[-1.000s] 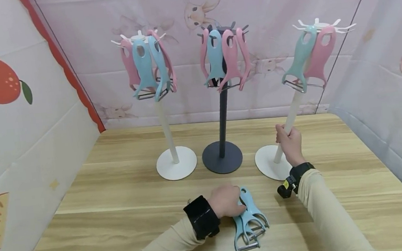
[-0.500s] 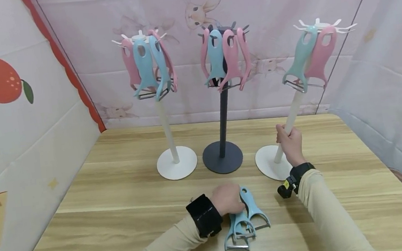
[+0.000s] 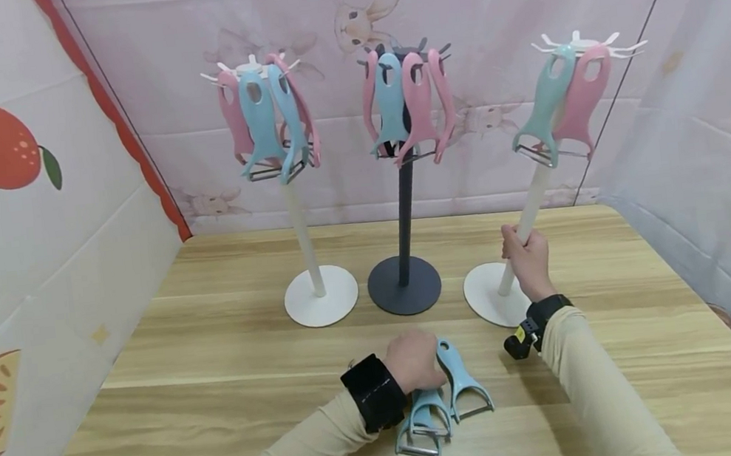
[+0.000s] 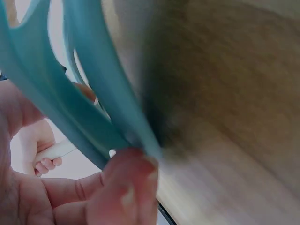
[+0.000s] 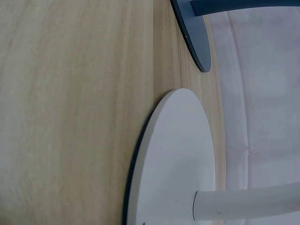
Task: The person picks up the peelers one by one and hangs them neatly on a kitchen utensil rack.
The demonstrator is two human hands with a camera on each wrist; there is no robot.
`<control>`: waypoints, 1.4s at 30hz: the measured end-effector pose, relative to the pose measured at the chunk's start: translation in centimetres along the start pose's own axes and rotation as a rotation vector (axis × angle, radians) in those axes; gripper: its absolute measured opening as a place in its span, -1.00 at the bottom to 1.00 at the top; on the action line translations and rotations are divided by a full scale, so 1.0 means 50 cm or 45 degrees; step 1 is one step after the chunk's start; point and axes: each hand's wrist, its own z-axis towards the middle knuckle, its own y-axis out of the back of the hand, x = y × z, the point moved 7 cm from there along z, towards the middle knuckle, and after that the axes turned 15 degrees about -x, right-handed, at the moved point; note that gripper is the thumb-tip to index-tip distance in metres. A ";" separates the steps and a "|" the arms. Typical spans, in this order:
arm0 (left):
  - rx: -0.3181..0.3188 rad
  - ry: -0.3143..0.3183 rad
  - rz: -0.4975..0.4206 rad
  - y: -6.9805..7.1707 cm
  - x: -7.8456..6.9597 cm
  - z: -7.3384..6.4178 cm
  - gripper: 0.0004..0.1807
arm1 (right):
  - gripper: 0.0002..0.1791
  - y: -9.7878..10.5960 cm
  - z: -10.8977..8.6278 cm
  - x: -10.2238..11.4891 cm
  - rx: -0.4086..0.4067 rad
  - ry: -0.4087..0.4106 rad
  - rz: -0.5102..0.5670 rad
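Note:
My left hand pinches two overlapping light-blue Y-shaped peelers low over the front of the table, their handles mostly hidden under the fingers. In the left wrist view, thumb and fingers close on the ends of the blue peelers. Just right of that hand a third blue peeler lies with its blade toward me; whether a finger touches it I cannot tell. My right hand grips the pole of the right-hand white stand. A green peeler and a pink peeler hang from that stand.
A white stand at the left and a dark grey stand in the middle carry several pink and blue peelers on their hooks. The right stand's white base sits on the wooden table. Printed cloth encloses the back and sides.
The two peelers in my left hand have shifted left and swung at their blade ends, parting from the third peeler. The right hand stays on the pole.

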 end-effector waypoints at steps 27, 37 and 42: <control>-0.136 -0.052 -0.784 0.125 -0.026 0.065 -0.55 | -0.72 0.000 -0.005 0.012 0.012 -0.064 -0.015; -0.399 -0.276 -0.804 0.177 -0.041 0.082 -0.88 | -0.72 0.002 -0.022 0.046 0.025 -0.053 -0.036; -0.615 -0.277 -0.839 0.235 -0.056 0.110 -0.73 | -0.71 0.000 -0.022 0.045 0.029 -0.024 -0.006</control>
